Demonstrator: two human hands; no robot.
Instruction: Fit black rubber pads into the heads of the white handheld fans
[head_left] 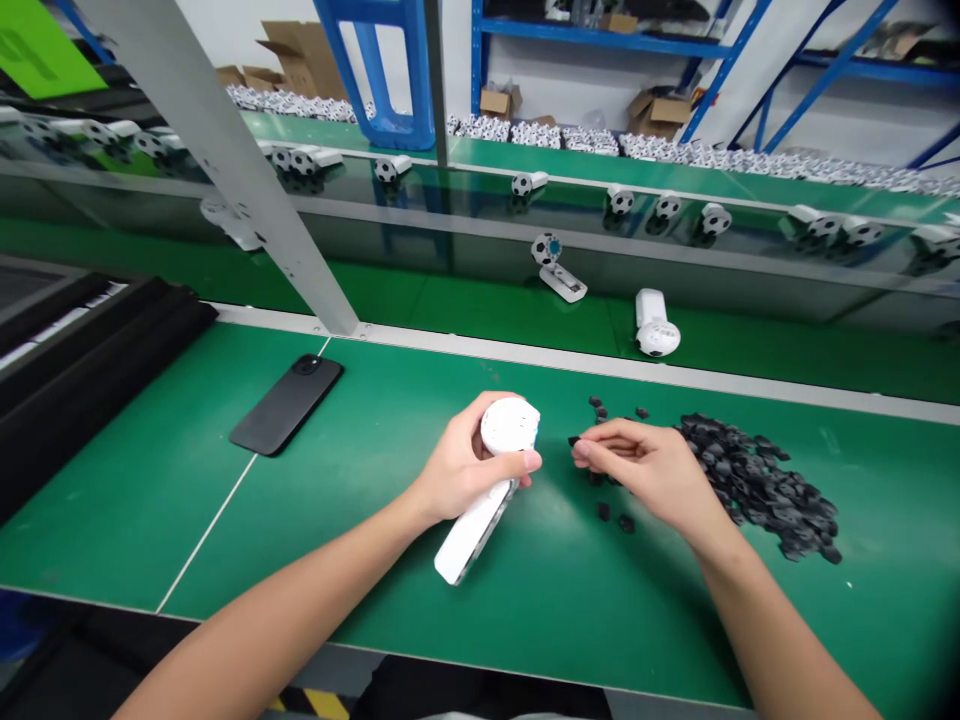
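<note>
A white device [472,532] with a round head and a long handle is in my left hand [466,462], whose fingers wrap round it below the head. The handle slants down to the left. To the right, my right hand [649,462] pinches a small black piece [574,441] between thumb and fingertips, apart from the device. Beyond and beside that hand lies a heap of small black pieces [772,490] on the green table [300,530]. A few loose pieces [626,523] lie near its fingers.
A black phone [289,405] lies at the left. Behind the table's metal edge, a green conveyor belt [465,310] carries a white device [657,325] and an opened one [561,270]. A grey post [247,180] rises at the left. Football-patterned devices line the far ledge.
</note>
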